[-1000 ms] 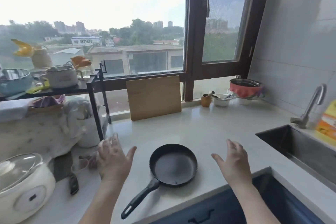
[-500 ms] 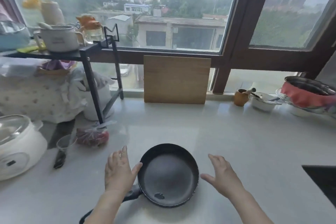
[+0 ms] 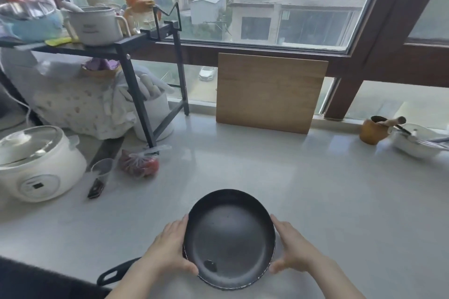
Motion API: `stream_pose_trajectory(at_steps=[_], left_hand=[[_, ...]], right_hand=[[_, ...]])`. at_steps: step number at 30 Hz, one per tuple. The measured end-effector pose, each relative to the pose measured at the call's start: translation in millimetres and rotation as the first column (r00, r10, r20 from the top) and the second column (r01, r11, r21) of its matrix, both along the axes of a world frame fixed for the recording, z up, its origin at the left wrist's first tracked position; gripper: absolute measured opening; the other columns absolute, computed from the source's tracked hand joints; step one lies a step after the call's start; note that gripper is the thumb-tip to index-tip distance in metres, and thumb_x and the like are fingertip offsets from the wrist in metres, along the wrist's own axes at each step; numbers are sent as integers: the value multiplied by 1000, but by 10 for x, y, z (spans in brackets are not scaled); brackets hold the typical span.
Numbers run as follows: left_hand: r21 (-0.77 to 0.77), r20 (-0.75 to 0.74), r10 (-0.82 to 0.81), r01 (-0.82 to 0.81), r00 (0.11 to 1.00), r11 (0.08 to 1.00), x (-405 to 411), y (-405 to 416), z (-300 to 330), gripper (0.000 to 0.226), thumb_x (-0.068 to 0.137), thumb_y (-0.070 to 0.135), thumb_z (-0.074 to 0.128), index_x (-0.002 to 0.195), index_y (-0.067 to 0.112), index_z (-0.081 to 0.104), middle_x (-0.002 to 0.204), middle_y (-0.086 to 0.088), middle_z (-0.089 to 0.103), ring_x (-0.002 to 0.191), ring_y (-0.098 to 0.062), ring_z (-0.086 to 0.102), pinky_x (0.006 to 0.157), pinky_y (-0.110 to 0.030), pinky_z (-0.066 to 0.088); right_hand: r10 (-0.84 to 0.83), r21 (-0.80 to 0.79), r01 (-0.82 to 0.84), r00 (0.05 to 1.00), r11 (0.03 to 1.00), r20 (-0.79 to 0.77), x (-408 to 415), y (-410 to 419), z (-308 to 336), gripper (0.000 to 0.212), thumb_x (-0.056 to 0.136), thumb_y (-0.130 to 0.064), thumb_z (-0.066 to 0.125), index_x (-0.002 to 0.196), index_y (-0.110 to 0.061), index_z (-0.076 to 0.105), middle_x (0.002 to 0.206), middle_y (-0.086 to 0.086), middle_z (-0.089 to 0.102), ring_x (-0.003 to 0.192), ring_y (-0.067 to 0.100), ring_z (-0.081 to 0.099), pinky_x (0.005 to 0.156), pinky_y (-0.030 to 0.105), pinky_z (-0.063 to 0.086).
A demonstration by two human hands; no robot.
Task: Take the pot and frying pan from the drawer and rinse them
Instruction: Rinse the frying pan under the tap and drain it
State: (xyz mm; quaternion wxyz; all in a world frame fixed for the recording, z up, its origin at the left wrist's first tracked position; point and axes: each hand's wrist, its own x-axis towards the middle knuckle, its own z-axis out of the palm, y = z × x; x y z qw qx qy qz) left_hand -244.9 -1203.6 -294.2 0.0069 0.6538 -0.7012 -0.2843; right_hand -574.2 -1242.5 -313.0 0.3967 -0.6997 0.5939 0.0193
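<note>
Cupping the frying pan (image 3: 229,238) by its rim, left hand (image 3: 167,247) and right hand (image 3: 295,249) curled against opposite sides, equally close. Resting on the near counter (image 3: 340,201), handle (image 3: 116,273) pointing near-left. Beyond: cutting board (image 3: 269,92) far, rice cooker (image 3: 36,165) left, nothing blocking.

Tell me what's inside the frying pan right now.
The frying pan is nearly bare inside: one small dark spot near its front wall, what it is unclear. The left hand and right hand cup the rim's sides, covering only the outer edges.
</note>
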Motion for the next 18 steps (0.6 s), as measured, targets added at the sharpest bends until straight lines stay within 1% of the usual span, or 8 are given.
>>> stream_pose_trajectory(at_steps=[5,7,9,10,12,14,15,18], left_hand=[[59,-75,16,-11,997,998,63,-39,-79,143,41,62,79,151,42,-10,140,16,27,132,-10,36,101,-27,40],[98,-108,23,-13,994,995,83,-48,-90,147,39,65,79,150,43,-15,144,20,20,127,-9,45,95,-27,45],[103,-138,40,-26,990,994,82,-36,-76,149,38,64,79,148,46,-20,143,26,11,121,-3,49,91,-24,46],[100,-159,45,-29,986,995,68,-29,-54,148,38,63,79,146,49,-21,140,29,9,116,0,50,90,-21,45],[93,-210,35,-16,977,996,25,-18,13,138,36,59,78,134,64,-20,131,39,10,104,13,49,87,-14,44],[78,-261,30,-9,965,997,0,-49,64,128,37,54,79,120,79,-15,126,43,15,100,24,46,85,-11,43],[64,-269,17,0,963,998,4,-85,58,127,37,52,80,119,81,-13,127,42,17,102,27,43,84,-10,43],[48,-255,-62,77,965,996,0,-295,38,137,39,44,86,133,67,-11,140,27,21,115,17,40,85,-7,40]], right_hand=[[16,-10,-15,996,1000,90,-2,-56,-39,130,46,-43,86,144,-57,3,134,-14,34,131,9,28,108,32,32],[14,-10,-13,984,1000,180,6,-65,-7,117,47,-31,88,131,-67,15,129,-16,39,126,4,34,105,31,37],[16,-3,-16,965,1000,261,16,-55,44,116,49,-21,88,126,-72,17,130,-22,40,124,-4,36,103,28,40],[17,2,-19,956,1000,294,12,-51,44,118,51,-18,87,124,-76,15,129,-26,40,121,-9,37,100,23,41],[2,29,-13,932,999,361,-3,-25,30,118,55,-8,84,116,-83,16,123,-35,44,108,-15,46,86,15,45],[-35,41,20,913,999,407,-20,-1,6,119,55,0,82,114,-84,21,121,-31,49,97,-10,54,77,17,48],[-53,37,42,909,998,413,-26,16,5,119,54,0,82,115,-82,22,121,-26,51,95,-6,56,76,18,49],[-125,16,132,891,991,437,-101,92,55,116,53,1,82,121,-74,27,119,-17,55,95,4,58,73,24,53]])
